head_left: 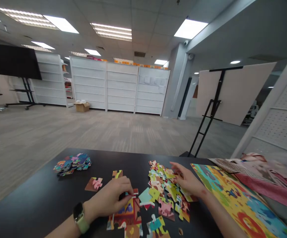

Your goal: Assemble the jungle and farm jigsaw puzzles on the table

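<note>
So the joined bit of puzzle [123, 219] sits at lower centre of the frame, flat on a black desk [44, 208], running roughly up and down the picture and reaching the bottom edge, so I can't tell its full length. The left hand [112, 198] lies over its upper left part, knuckles toward the top, watch [78, 211] on the wrist. That grip is narrow, thumb and finger close together by a red-and-white piece [135, 191], but I can't tell if it's actually pinched.

The right hand [186, 180] reaches in from lower right onto the heap of loose pieces [158, 181]. Its fingers are kinda loosely apart, and I can't tell if they've got anything. That heap is stretched out, its long axis slanting from upper left to lower right. The picture sheet [223, 191] beside it slants the same way.

Over on the left there's a brown-and-pink piece [93, 185], pink end pointing right, and another pile [71, 164] up behind it.
</note>
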The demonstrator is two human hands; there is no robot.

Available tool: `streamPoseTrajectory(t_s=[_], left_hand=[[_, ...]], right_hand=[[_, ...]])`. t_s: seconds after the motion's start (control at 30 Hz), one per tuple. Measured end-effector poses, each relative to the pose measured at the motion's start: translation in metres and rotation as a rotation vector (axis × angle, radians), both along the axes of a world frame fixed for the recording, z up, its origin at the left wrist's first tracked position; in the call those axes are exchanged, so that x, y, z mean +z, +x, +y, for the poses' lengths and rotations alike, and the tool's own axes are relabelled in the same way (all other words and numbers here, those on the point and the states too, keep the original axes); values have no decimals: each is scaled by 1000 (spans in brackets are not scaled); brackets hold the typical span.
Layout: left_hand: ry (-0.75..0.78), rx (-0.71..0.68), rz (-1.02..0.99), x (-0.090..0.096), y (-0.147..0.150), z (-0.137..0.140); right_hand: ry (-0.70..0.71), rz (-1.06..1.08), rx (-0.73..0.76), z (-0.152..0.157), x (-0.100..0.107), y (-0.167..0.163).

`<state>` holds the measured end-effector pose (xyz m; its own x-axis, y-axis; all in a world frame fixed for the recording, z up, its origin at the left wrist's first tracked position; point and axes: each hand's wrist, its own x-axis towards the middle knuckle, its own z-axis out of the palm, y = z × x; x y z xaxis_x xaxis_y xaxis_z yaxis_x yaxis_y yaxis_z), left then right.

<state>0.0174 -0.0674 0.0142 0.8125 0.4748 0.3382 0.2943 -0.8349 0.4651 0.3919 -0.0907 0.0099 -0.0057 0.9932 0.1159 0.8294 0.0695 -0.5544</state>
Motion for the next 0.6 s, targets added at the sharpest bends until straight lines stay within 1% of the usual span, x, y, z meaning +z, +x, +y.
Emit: streamPoseTrajectory(t_s=[0.13, 0.33, 0.4, 0.5, 0.6], left_hand=[[-4, -8, -3, 1, 0, -1], [1, 10, 0, 1, -2, 0], [0, 7, -2, 3, -1, 0], [10, 6, -5, 5, 0, -1], [42, 42, -14, 4, 1, 1]], right_hand=[[16, 4, -25, 0, 0, 0], [74, 49, 10, -2, 6, -7], [82, 97, 13, -5, 11, -9], [46, 199, 41, -10, 20, -17], [2, 365, 94, -17, 27, -40]])
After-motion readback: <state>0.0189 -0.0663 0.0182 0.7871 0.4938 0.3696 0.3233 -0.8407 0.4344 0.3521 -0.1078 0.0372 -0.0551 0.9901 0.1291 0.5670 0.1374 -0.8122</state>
